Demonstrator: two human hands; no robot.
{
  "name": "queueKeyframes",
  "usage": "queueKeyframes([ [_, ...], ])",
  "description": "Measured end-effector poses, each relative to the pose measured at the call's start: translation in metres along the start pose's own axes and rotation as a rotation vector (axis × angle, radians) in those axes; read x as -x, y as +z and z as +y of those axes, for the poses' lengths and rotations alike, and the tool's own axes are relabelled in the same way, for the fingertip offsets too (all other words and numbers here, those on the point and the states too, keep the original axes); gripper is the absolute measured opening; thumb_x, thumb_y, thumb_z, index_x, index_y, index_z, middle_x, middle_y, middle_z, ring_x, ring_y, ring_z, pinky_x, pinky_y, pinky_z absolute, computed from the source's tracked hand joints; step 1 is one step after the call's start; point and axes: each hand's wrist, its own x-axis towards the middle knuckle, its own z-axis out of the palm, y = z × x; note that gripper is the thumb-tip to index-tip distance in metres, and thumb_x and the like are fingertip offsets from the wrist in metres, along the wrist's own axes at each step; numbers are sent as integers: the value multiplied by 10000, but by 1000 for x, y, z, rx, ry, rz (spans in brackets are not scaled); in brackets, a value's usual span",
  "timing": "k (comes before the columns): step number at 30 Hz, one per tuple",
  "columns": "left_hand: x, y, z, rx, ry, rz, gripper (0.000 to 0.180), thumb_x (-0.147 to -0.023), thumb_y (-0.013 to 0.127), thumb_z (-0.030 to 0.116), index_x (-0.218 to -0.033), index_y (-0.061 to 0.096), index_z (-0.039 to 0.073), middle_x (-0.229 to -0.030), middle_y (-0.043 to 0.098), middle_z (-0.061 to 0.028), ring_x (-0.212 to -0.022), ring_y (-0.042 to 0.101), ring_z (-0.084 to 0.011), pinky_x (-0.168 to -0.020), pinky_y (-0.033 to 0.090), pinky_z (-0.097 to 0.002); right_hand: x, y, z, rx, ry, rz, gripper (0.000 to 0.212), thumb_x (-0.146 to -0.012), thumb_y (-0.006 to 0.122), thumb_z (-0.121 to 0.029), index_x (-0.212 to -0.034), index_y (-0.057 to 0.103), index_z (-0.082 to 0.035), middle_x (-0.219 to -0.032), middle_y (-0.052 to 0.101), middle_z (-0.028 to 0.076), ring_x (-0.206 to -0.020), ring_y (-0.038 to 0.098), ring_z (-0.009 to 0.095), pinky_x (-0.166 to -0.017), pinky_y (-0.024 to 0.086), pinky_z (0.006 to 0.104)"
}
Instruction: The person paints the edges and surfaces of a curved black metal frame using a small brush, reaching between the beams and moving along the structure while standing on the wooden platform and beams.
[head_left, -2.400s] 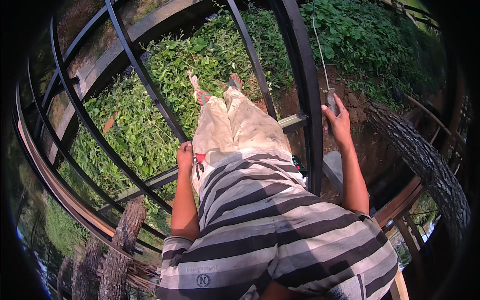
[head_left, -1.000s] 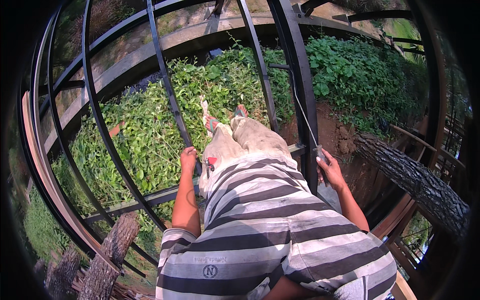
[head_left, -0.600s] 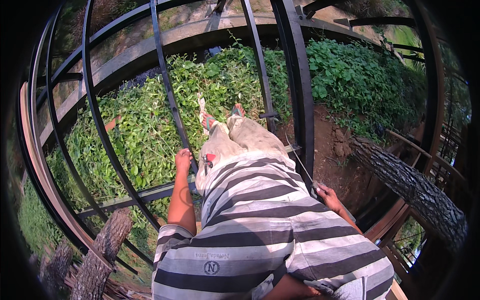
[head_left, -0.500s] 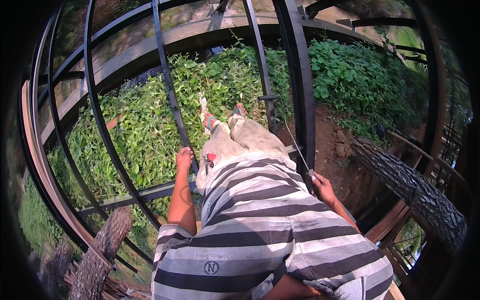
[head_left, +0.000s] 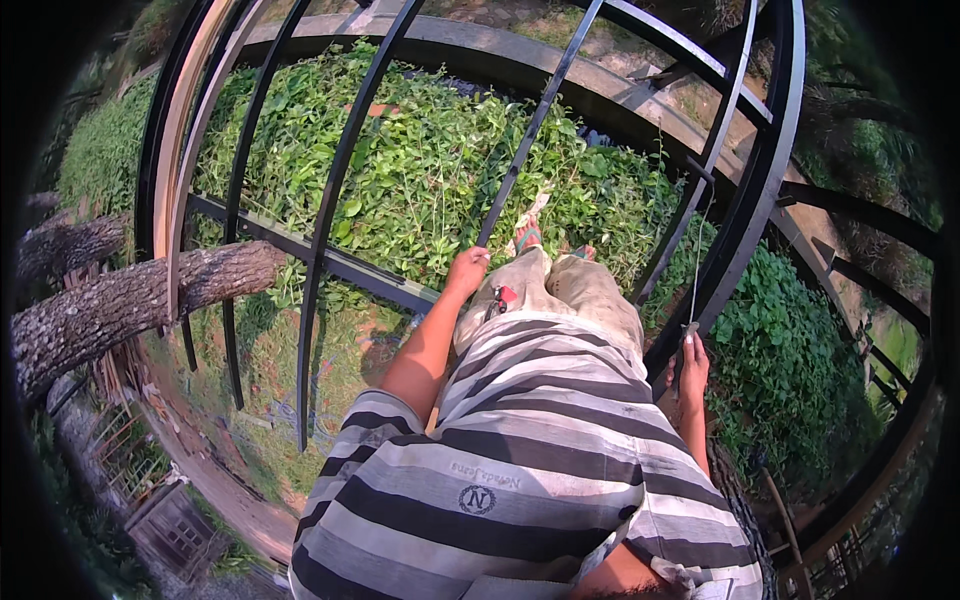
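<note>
My left hand (head_left: pixel 468 271) is closed at the near end of a slim black metal bar (head_left: pixel 540 120), one of several that rise away from me. Lower right, my right hand (head_left: pixel 690 368) curls its fingers around a small greyish piece (head_left: pixel 691 329). From that piece a thin pale line (head_left: pixel 700 260) runs up along a thick black beam (head_left: pixel 760 185); whether it is cord or wire I cannot tell. A short dark crosspiece (head_left: pixel 699 169) sits on the bar beside the beam. A red and black item (head_left: pixel 505 296) hangs at my waist.
A black crossbeam (head_left: pixel 340 262) passes left of my body. Rough logs (head_left: pixel 190 278) jut in at the left. Leafy plants (head_left: pixel 420 170) cover the ground below, bounded by a concrete edge (head_left: pixel 480 38). More black frame bars (head_left: pixel 860 210) stand at right.
The view has turned, so the frame, my body and both hands sit further right in the picture. The left hand stays at the bar's end; the right keeps the piece with the thin line.
</note>
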Motion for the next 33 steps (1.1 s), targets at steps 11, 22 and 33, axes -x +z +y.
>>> queueKeyframes([
  [11, 164, -5, -158, -6, -347, 415, 245, -901, 697, 285, -1038, 764, 93, -987, 758, -162, -929, 725, -315, -862, 541, -400, -42, 42, -47, 176, -187, -315, 456, -1054, 570, -351, -1441, 498, -121, -637, 518, 11, -425, 453, 110, -387, 375, 272],
  [22, 235, 84, -168, 245, -252, 683, 218, -942, 647, 156, -1110, 729, 44, -940, 739, -86, -824, 689, -147, -723, 555, -303, -86, 64, -120, 315, -450, -511, 510, -1041, 615, -294, -1488, 478, -89, -652, 518, -12, -471, 467, 69, -406, 379, 236],
  [33, 293, 229, -210, 513, -424, 859, 297, -903, 644, 281, -1042, 752, 42, -1010, 734, -230, -967, 707, -376, -860, 545, -444, -81, 51, -152, 324, -620, -587, 527, -1042, 599, -291, -1503, 433, -97, -658, 534, 24, -451, 485, 99, -390, 371, 253],
])
